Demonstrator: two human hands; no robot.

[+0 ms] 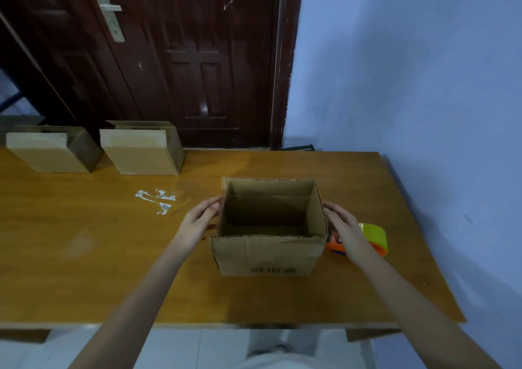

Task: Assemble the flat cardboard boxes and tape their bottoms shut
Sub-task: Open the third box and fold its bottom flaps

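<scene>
Far left on wooden table: two assembled cardboard boxes, side by side near door. Tape scraps stuck further right. Left hand, fingers straight, flat against left wall of open-topped cardboard box (upright, right of table centre). Right hand, fingers straight, against right wall. Tape dispenser just beside, partly hidden by that hand.

A small room with a dark door and pale blue walls.
A glossy dark-brown panelled wooden door with a silver lever handle stands beyond the orange-brown wooden surface; a pale blue painted wall runs along the right, white tiled floor shows below the near edge, and the light is dim.
</scene>
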